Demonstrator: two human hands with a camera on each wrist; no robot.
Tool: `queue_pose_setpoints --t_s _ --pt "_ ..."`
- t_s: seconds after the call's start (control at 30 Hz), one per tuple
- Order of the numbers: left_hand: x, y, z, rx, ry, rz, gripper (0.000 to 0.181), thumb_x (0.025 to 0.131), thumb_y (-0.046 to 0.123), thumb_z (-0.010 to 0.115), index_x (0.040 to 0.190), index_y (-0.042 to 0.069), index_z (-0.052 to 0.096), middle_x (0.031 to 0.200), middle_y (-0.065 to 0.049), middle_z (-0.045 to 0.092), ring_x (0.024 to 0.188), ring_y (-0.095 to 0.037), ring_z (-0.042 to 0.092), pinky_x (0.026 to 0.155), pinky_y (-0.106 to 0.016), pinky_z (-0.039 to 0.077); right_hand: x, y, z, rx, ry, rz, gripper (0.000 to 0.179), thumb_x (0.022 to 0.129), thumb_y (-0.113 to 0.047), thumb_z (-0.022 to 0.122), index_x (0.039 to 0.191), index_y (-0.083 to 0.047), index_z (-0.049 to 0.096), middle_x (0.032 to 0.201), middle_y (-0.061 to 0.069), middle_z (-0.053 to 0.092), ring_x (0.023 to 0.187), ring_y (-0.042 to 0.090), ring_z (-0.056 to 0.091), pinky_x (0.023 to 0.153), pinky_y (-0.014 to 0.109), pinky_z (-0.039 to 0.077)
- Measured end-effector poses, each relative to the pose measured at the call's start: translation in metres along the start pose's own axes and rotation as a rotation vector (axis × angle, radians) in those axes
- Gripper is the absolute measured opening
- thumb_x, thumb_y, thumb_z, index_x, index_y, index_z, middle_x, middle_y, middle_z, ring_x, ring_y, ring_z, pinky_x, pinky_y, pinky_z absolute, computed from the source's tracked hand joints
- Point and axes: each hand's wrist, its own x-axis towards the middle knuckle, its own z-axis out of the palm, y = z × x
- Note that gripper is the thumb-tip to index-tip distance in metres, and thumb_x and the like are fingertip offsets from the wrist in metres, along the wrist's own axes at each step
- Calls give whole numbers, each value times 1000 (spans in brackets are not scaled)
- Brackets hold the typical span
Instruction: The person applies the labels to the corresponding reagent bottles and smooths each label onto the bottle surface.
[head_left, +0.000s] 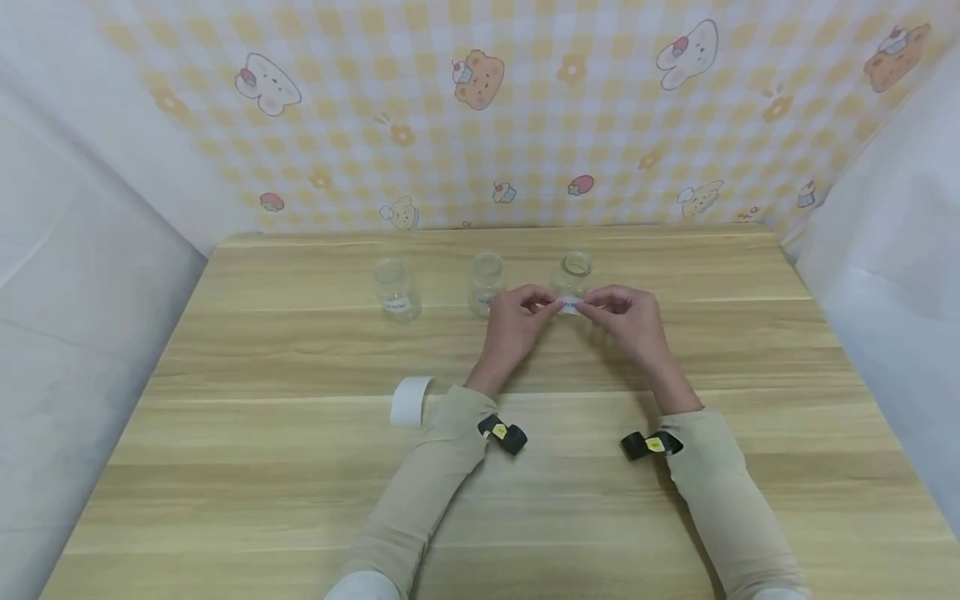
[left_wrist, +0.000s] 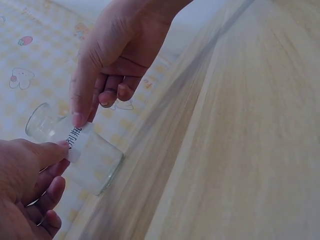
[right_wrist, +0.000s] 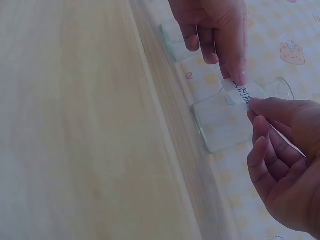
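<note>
A small white label [head_left: 570, 306] with dark printed characters lies across the front of a clear glass bottle [head_left: 576, 267], the rightmost of three. My left hand [head_left: 516, 323] pinches one end of the label between thumb and fingertips. At its other end, my right hand [head_left: 634, 325] holds it in the same way. In the left wrist view the label [left_wrist: 75, 142] spans the bottle's [left_wrist: 102, 157] upper body, below the open neck. Whether it sticks to the glass along its whole length, I cannot tell.
Two more glass bottles stand to the left: the middle one [head_left: 488, 271] partly behind my left hand, the far-left one [head_left: 392, 279] bearing a label. A curled white paper strip [head_left: 408, 402] lies by my left sleeve. Behind the wooden table [head_left: 285, 358] hangs a checked cloth [head_left: 525, 117].
</note>
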Motion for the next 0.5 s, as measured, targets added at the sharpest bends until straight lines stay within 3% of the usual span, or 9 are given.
queue_pose_setpoints --t_s 0.2,0.33,0.5 --pt "0 -1 2 11 7 -1 14 93 20 80 100 8 78 99 -3 78 80 -12 64 69 -19 48 0 1 1 5 11 -4 26 94 -28 80 102 -4 78 85 12 75 72 25 67 54 22 42" --pt "0 0 3 44 14 4 12 93 20 80 98 9 78 107 -4 75 82 -14 63 72 -20 49 1 1 1 30 12 2 26 93 -24 80 103 -1 76 86 9 76 73 23 68 56 21 47" --pt "0 0 3 49 7 25 10 93 17 80 97 9 76 123 -6 71 87 -17 63 78 -23 51 2 -1 -1 101 6 29 38 91 -15 81 121 3 66 92 7 78 76 17 71 63 23 55"
